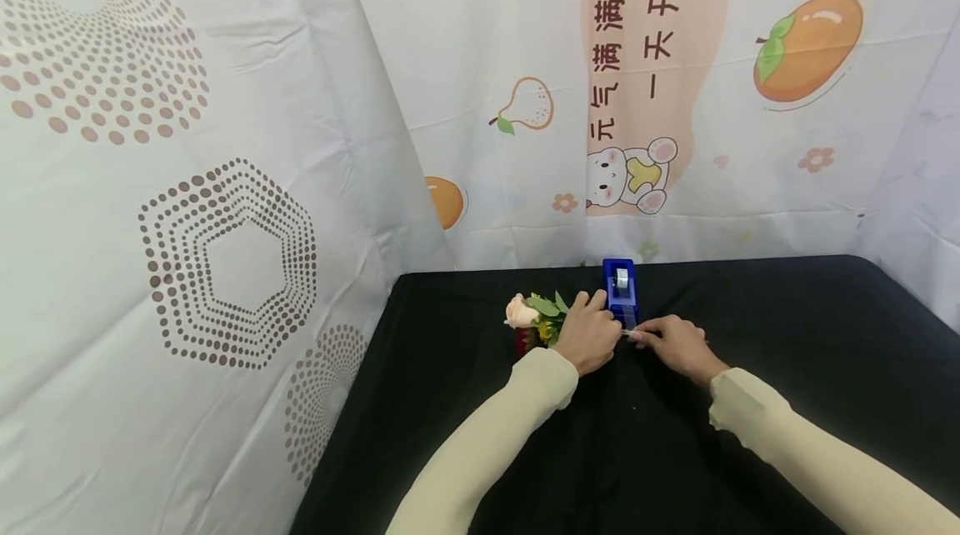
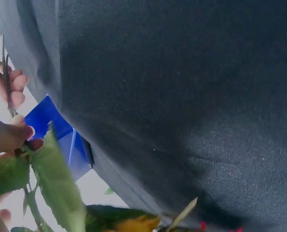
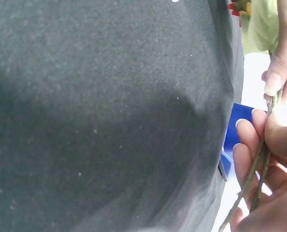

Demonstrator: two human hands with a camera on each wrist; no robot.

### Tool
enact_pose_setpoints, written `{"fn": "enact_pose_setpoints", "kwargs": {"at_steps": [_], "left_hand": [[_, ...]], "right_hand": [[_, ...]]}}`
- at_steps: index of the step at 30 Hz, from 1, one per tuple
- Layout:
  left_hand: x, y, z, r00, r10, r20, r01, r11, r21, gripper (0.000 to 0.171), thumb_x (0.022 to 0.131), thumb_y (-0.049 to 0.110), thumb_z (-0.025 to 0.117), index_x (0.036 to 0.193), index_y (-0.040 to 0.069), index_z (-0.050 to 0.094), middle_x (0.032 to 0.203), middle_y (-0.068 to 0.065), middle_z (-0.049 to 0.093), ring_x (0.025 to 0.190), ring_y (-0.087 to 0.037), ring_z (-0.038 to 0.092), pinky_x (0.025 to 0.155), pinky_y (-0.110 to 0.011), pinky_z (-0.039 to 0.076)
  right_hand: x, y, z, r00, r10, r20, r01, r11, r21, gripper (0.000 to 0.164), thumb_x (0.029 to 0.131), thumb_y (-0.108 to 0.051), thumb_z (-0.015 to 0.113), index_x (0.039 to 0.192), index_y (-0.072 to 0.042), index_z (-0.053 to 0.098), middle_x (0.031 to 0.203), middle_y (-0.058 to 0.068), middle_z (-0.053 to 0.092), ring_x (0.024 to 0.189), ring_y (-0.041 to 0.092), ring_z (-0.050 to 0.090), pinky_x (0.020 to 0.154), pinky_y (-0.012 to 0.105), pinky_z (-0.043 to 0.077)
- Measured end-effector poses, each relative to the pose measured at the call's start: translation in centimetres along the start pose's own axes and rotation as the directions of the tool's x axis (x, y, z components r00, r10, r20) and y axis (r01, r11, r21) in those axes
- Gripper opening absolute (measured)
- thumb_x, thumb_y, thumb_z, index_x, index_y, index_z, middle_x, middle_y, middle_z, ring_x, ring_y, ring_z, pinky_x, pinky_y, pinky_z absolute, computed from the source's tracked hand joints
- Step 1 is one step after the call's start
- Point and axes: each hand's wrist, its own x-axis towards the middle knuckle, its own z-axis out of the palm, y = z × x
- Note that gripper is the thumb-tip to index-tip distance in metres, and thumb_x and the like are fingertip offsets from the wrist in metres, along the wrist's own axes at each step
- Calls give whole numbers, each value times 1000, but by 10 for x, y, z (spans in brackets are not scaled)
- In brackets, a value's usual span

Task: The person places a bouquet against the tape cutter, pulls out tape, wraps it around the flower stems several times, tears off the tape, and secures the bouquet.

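A small bunch of flowers lies across the left side of my left hand (image 1: 588,333) in the head view: a pale pink rose (image 1: 519,312), a red flower (image 1: 522,342) and a yellow one (image 1: 543,328), with green leaves (image 2: 61,179). My left thumb and fingers pinch the stems just below the leaves. Further down, my right hand (image 1: 678,343) grips the same thin stems (image 3: 260,166) between thumb and fingers, their cut ends sticking out past it. Right behind both hands stands a blue tape dispenser (image 1: 621,289) with a roll of clear tape (image 1: 621,278).
Black cloth (image 1: 637,460) covers the table. White printed curtains (image 1: 480,210) hang close behind the table's far edge and along its left side. The dispenser sits near that far edge.
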Motion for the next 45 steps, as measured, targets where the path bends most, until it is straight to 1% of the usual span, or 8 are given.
{"fn": "enact_pose_setpoints", "kwargs": {"at_steps": [3,6,12,16,19,27,34,45], "left_hand": [[2,-3,-2,999,-16,37,19,998,-65,19,92,41,57,77,33,66,82,13,65,90,-16,35,78,-35,26],[7,-9,-3,992,-42,121,62,985,-162,29,95,44,53,70,32,63,72,13,60,88,-15,33,78,-35,24],[19,-18,-4,936,-47,349,174,923,-344,37,99,43,45,66,33,60,67,16,52,89,-14,33,80,-37,21],[21,-18,-12,913,-46,405,206,909,-362,37,99,43,46,67,32,62,68,17,54,90,-14,34,81,-37,20],[21,-17,-14,919,-66,388,211,914,-345,33,97,44,49,69,34,63,68,17,56,89,-13,35,81,-37,20],[18,-12,-12,948,-97,302,151,976,-158,28,94,50,52,73,35,63,73,14,62,89,-12,35,83,-36,23],[15,-10,-8,967,-112,227,142,982,-122,34,94,48,53,64,34,59,62,12,57,87,-13,34,81,-36,22],[11,-7,-6,989,-76,128,79,997,-24,27,91,52,56,72,35,65,70,15,64,96,-13,39,84,-37,25]], "right_hand": [[1,0,-1,1000,-5,-9,5,1000,-14,27,94,-34,59,103,-13,74,84,-2,70,86,26,60,77,53,28],[1,0,-2,1000,-5,-18,5,1000,-18,26,93,-33,60,103,-13,74,84,-2,70,85,26,59,77,52,28],[0,1,-2,999,1,-44,-1,1000,4,26,93,-33,62,102,-12,74,90,1,70,87,29,59,79,54,26],[0,4,-1,998,2,-61,-1,1000,17,26,92,-34,62,102,-13,74,98,7,70,90,31,58,81,56,25],[1,4,1,998,12,-61,-10,999,33,30,93,-36,61,105,-12,73,103,10,69,93,33,58,83,56,24],[-1,4,7,998,62,6,-63,996,62,41,95,-44,54,112,-10,70,106,11,68,97,34,57,87,61,23],[1,-1,5,999,40,9,-40,999,11,39,99,-41,48,103,-10,71,86,-1,69,82,24,59,76,49,26],[6,-3,1,996,46,71,-45,999,-24,36,100,-36,46,101,-10,71,88,1,69,80,22,58,73,48,25]]}}
